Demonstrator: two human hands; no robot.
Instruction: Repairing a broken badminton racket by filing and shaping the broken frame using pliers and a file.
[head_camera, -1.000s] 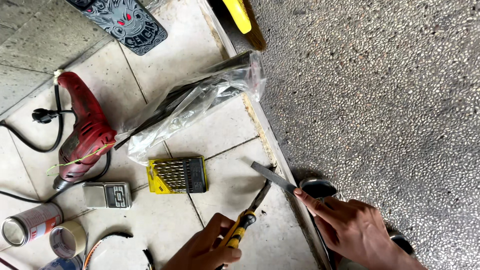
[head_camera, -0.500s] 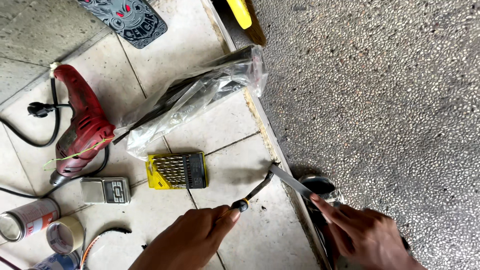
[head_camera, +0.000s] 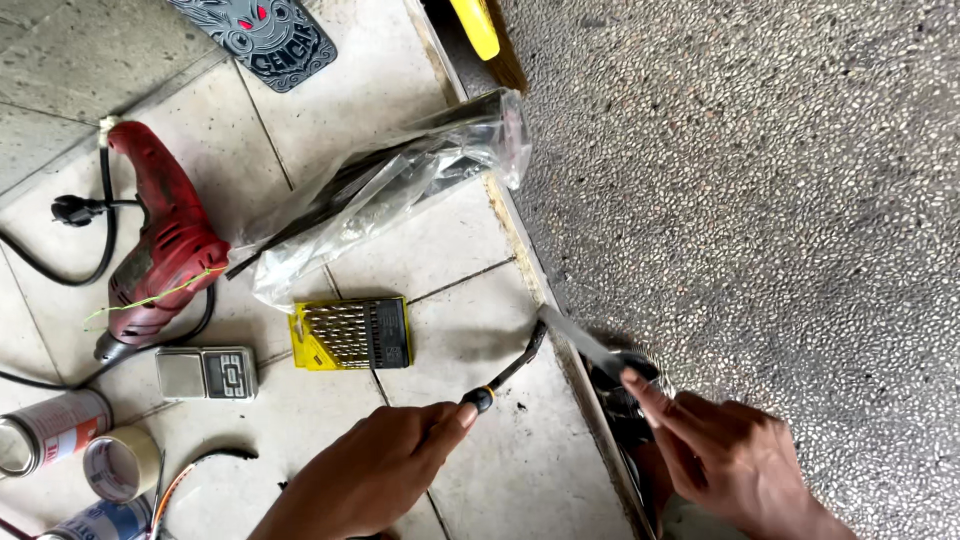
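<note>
While the left hand (head_camera: 375, 470) grips a tool (head_camera: 505, 375), a yellow drill-bit case (head_camera: 350, 334) lies nearby

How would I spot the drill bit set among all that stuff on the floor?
Start at the red drill on the pale tiles. Just right of it, below the clear plastic bag, lies the drill bit set. It is the only flat yellow case, with rows of metal bits.

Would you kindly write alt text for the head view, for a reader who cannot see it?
Left hand holds a screwdriver against a flat metal strip pinched by the right hand. On the tiled floor lie a drill-bit case, a red drill and a small scale.
</note>
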